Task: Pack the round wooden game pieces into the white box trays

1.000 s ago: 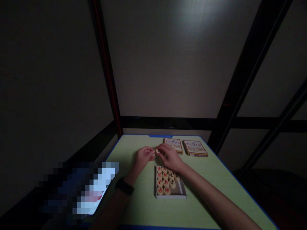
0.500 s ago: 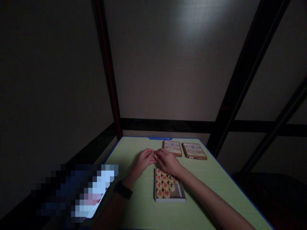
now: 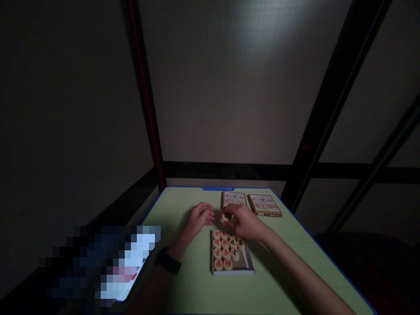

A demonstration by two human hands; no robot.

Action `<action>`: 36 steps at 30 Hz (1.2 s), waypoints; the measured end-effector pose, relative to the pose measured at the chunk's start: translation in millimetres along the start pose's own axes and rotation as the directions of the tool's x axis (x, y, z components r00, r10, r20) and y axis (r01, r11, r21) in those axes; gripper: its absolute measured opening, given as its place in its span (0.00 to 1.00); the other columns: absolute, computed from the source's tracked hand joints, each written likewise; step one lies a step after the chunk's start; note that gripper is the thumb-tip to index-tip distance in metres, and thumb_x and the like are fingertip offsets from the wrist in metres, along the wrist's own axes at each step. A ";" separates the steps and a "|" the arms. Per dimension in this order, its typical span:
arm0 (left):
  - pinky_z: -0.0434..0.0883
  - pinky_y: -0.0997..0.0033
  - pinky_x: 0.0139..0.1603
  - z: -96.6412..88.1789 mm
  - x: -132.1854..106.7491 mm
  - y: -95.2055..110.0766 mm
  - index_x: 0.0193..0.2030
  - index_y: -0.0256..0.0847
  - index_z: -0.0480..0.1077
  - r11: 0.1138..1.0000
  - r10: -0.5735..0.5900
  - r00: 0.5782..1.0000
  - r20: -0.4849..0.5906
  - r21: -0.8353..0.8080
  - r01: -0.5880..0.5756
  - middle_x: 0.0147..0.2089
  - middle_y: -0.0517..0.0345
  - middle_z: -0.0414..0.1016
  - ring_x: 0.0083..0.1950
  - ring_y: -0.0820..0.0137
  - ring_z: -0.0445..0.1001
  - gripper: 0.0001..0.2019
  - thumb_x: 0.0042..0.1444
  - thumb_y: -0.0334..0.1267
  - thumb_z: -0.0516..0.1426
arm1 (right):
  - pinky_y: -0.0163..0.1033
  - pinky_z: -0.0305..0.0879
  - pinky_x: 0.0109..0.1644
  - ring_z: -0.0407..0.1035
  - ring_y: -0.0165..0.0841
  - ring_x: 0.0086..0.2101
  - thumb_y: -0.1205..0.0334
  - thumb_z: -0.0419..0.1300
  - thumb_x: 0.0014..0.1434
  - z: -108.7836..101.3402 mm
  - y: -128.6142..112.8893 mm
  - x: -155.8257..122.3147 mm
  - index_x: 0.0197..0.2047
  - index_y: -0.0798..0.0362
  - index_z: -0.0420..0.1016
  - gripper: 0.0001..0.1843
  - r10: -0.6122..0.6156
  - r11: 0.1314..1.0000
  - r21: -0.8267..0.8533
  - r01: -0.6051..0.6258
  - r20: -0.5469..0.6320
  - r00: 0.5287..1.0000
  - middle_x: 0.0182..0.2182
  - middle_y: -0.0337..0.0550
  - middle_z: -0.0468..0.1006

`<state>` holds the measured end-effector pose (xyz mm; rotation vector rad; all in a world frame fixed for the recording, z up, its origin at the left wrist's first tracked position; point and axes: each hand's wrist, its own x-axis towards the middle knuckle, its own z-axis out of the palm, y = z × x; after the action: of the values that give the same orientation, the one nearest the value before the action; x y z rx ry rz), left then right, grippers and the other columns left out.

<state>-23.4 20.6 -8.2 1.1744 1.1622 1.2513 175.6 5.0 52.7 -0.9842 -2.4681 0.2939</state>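
Note:
An open shallow box (image 3: 248,265) lies on the green table (image 3: 183,280), holding several round cream game pieces (image 3: 225,253) marked in red and black. My right hand (image 3: 242,222) hovers just beyond the box's far edge, fingers pinched on a round cream piece (image 3: 225,217). My left hand (image 3: 198,218) rests to the left of it, fingers curled loosely, a little apart from the right hand; nothing shows in it. A dark band sits on my left wrist (image 3: 168,260).
Two flat printed boxes (image 3: 234,199) (image 3: 264,204) lie side by side at the table's far edge. A blurred-out patch (image 3: 108,267) covers the near left corner. Dark frame bars (image 3: 311,131) and a plain wall stand behind the table.
My hands were together over one piece beyond the box. They have parted: the right hand has carried the piece toward the box, and the left hand has stayed to the left.

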 end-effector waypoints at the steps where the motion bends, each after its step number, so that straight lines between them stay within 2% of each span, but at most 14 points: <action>1: 0.71 0.78 0.26 0.4 0.0 -0.4 0.39 0.39 0.68 1.000 0.012 1.000 -0.012 0.021 -0.012 0.32 0.58 0.77 0.30 0.72 0.79 0.10 0.53 0.41 0.60 | 0.36 0.62 0.37 0.73 0.35 0.34 0.71 0.64 0.52 -7.0 -4.7 -11.7 0.38 0.53 0.79 0.09 0.025 1.000 -0.013 -0.025 0.032 0.999 0.33 0.44 0.80; 4: 0.67 0.81 0.23 2.2 0.0 -3.0 0.38 0.39 0.68 0.995 0.043 0.999 -0.013 0.092 -0.042 0.33 0.58 0.77 0.29 0.73 0.77 0.08 0.52 0.38 0.60 | 0.35 0.60 0.34 0.73 0.35 0.32 0.71 0.63 0.51 -16.2 -18.5 -48.8 0.39 0.51 0.79 0.11 0.078 0.995 -0.065 -0.070 0.143 0.987 0.34 0.43 0.82; 7: 0.65 0.81 0.23 3.6 0.5 -6.0 0.38 0.39 0.69 0.987 0.069 0.998 0.010 0.146 -0.070 0.33 0.58 0.77 0.29 0.73 0.76 0.09 0.50 0.37 0.60 | 0.35 0.57 0.32 0.74 0.36 0.32 0.72 0.61 0.50 -8.2 -25.9 -72.6 0.36 0.50 0.79 0.11 0.150 0.974 -0.201 -0.106 0.219 0.964 0.33 0.44 0.82; 11: 0.65 0.79 0.23 2.9 2.2 -8.6 0.37 0.39 0.69 0.980 0.089 0.996 0.021 0.179 -0.091 0.31 0.59 0.76 0.29 0.72 0.75 0.10 0.48 0.38 0.60 | 0.37 0.57 0.31 0.76 0.38 0.32 0.74 0.59 0.49 10.9 -24.5 -77.4 0.39 0.51 0.79 0.15 0.212 0.919 -0.373 -0.128 0.193 0.958 0.33 0.49 0.83; 14: 0.67 0.77 0.25 1.5 2.8 -9.2 0.36 0.39 0.70 0.974 0.116 0.993 0.025 0.193 -0.118 0.30 0.59 0.76 0.30 0.71 0.76 0.09 0.48 0.39 0.60 | 0.38 0.57 0.31 0.75 0.38 0.30 0.74 0.58 0.49 18.5 -22.8 -74.9 0.38 0.51 0.79 0.14 0.214 0.901 -0.411 -0.140 0.141 0.967 0.31 0.50 0.82; 16: 0.68 0.76 0.27 0.8 2.3 -8.9 0.36 0.39 0.70 0.969 0.136 0.990 0.030 0.204 -0.139 0.30 0.58 0.76 0.30 0.71 0.76 0.09 0.48 0.38 0.60 | 0.38 0.57 0.31 0.75 0.38 0.30 0.74 0.58 0.50 17.0 -23.3 -75.4 0.37 0.52 0.79 0.14 0.212 0.901 -0.409 -0.147 0.120 0.970 0.30 0.50 0.82; 19: 0.69 0.76 0.29 0.6 0.7 -7.6 0.36 0.39 0.70 0.962 0.149 0.988 0.044 0.224 -0.155 0.30 0.58 0.76 0.31 0.71 0.76 0.07 0.49 0.37 0.59 | 0.37 0.57 0.32 0.74 0.38 0.32 0.73 0.59 0.50 3.7 -24.6 -79.6 0.37 0.52 0.79 0.12 0.211 0.915 -0.371 -0.160 0.101 0.972 0.31 0.49 0.81; 24: 0.69 0.76 0.28 1.0 0.6 -6.7 0.34 0.39 0.70 0.956 0.162 0.986 0.046 0.242 -0.168 0.30 0.59 0.76 0.30 0.72 0.75 0.05 0.49 0.35 0.58 | 0.36 0.61 0.36 0.73 0.35 0.35 0.73 0.59 0.52 -22.4 -21.7 -84.7 0.40 0.49 0.79 0.14 0.197 0.969 -0.173 -0.178 0.100 0.975 0.39 0.45 0.78; 26: 0.69 0.76 0.29 0.9 1.8 -7.4 0.34 0.40 0.69 0.953 0.172 0.984 0.044 0.248 -0.177 0.30 0.59 0.75 0.30 0.72 0.75 0.05 0.49 0.36 0.58 | 0.36 0.61 0.36 0.73 0.35 0.34 0.73 0.60 0.51 -22.4 -19.1 -82.5 0.39 0.48 0.80 0.15 0.197 0.975 -0.137 -0.177 0.150 0.969 0.40 0.45 0.77; 31: 0.70 0.75 0.30 -0.2 3.7 -8.1 0.32 0.40 0.69 0.953 0.175 0.984 0.024 0.245 -0.175 0.29 0.61 0.75 0.30 0.72 0.75 0.05 0.48 0.35 0.59 | 0.35 0.57 0.35 0.74 0.36 0.36 0.77 0.60 0.46 -7.2 -14.6 -69.9 0.37 0.47 0.82 0.19 0.187 0.981 -0.088 -0.170 0.255 0.949 0.36 0.41 0.82; 36: 0.69 0.76 0.28 -0.6 2.5 -6.6 0.32 0.39 0.70 0.963 0.168 0.986 0.001 0.216 -0.164 0.27 0.61 0.74 0.29 0.72 0.74 0.04 0.47 0.35 0.59 | 0.36 0.50 0.31 0.74 0.36 0.34 0.73 0.59 0.47 -3.6 -11.8 -63.2 0.39 0.49 0.80 0.17 0.223 0.971 -0.154 -0.183 0.312 0.924 0.34 0.42 0.82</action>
<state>-23.6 23.2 -14.8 1.4493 1.2566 1.2861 210.5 -47.2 38.6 -1.3443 -2.7087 0.4064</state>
